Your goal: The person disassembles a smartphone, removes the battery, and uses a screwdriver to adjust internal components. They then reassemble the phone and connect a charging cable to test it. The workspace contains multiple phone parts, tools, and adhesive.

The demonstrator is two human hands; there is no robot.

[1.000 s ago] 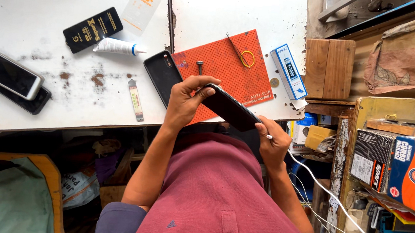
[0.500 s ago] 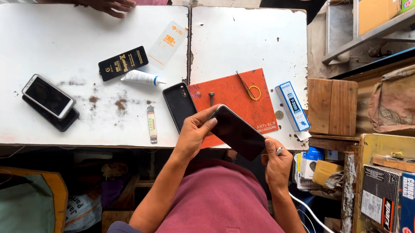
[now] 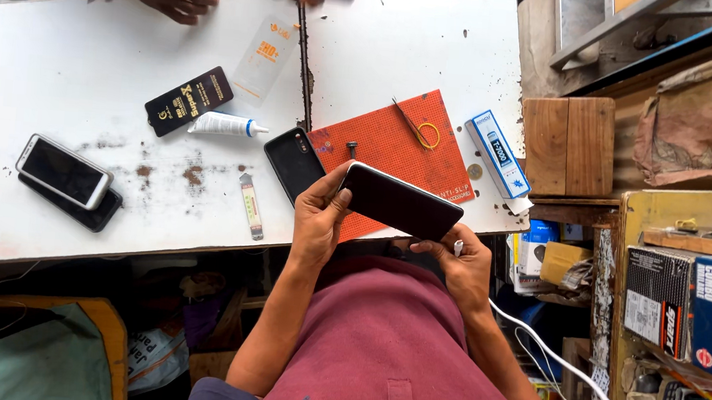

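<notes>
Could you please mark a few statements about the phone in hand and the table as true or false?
1. Both hands, left hand and right hand, hold the black phone. True.
2. The held phone lies flat on the orange mat. False: it is lifted above the table edge.
3. A white tube lies on the white table. True.
4. The yellow-handled tweezers lie on the floor. False: they lie on the mat.
</notes>
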